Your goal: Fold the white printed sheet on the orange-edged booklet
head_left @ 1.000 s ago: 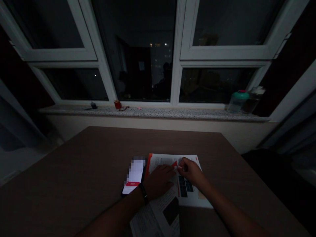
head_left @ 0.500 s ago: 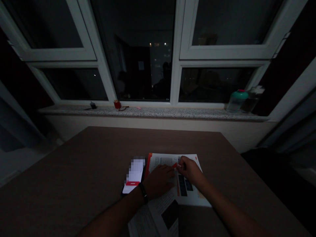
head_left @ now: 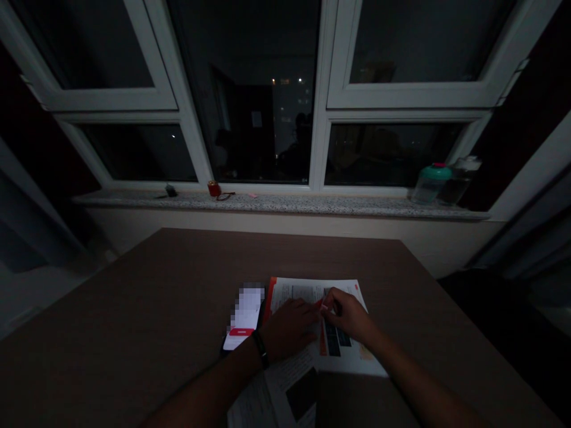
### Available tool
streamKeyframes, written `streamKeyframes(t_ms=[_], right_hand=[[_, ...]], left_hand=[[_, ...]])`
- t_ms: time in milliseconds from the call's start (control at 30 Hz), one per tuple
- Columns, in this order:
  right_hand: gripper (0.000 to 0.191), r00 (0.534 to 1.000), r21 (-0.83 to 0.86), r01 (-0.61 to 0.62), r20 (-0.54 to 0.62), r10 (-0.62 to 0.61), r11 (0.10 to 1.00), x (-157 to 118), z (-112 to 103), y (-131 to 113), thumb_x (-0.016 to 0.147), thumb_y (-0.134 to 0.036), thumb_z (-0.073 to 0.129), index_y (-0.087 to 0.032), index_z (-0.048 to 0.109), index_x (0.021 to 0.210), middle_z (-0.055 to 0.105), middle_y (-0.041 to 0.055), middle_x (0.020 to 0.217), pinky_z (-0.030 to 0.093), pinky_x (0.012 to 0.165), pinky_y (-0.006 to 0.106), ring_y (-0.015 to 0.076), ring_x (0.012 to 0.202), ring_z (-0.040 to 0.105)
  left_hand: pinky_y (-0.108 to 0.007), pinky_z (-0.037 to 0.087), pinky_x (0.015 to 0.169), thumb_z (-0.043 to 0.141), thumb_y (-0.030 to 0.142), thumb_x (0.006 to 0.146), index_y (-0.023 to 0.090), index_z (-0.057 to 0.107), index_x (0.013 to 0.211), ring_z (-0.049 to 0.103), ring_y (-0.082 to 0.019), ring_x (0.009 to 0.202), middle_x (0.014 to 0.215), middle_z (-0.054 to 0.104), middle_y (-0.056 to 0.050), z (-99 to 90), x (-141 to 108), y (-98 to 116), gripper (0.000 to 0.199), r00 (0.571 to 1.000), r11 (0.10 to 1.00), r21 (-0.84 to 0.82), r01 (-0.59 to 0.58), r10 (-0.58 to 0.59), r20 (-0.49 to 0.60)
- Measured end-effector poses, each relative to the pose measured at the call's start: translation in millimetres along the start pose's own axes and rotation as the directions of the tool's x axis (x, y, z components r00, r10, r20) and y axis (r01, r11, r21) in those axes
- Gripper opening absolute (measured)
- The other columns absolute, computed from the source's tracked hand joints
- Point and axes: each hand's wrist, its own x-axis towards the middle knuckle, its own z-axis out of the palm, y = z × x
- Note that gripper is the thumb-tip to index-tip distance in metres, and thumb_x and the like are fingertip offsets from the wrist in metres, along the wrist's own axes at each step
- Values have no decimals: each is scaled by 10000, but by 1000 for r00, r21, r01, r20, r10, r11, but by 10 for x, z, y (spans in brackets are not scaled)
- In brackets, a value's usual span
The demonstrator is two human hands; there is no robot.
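Pages [head_left: 352, 364] beneath left hand [head_left: 288, 328], fingers outstretched, right hand [head_left: 348, 314] above, fingers pinching small reddish piece [head_left: 320, 304]

My left hand [head_left: 289, 329] lies over the middle of the printed sheets [head_left: 343, 364], hiding whatever is beneath my palm. Just beyond its fingertips, my right hand [head_left: 336, 309] partly covers a small red piece [head_left: 319, 304], too small and dim to identify. Nearer me than my left hand, the lower page [head_left: 276, 398] runs off the bottom edge, as do both my forearms [head_left: 200, 383]. Left of that hand, the phone [head_left: 246, 321] has its upper screen blurred into blocks. The sheets' text is too small to read.
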Motion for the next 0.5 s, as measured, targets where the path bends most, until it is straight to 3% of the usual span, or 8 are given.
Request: streamKeyframes(t_ms=[133, 500], right_hand=[[110, 1000, -3, -1, 3, 1, 1000, 7, 16, 0, 779, -201, 618, -213, 517, 739, 558, -35, 689, 353, 572, 226, 135, 627, 513], [124, 981, -63, -102, -172, 89, 993, 124, 94, 105, 758, -194, 579, -219, 473, 699, 526, -35, 637, 341, 558, 232, 145, 603, 512]], left_hand=[[-393, 379, 997, 647, 272, 899, 217, 523, 1185, 514, -250, 1157, 1275, 579, -54, 11, 4, -5, 316, 1000, 1000, -5, -10, 10, -9], [-399, 390, 988, 629, 278, 909, 219, 555, 1145, 512, -258, 1163, 1282, 577, -61, 1, 0, -8, 254, 1000, 1000, -4, -4, 5, 3]])
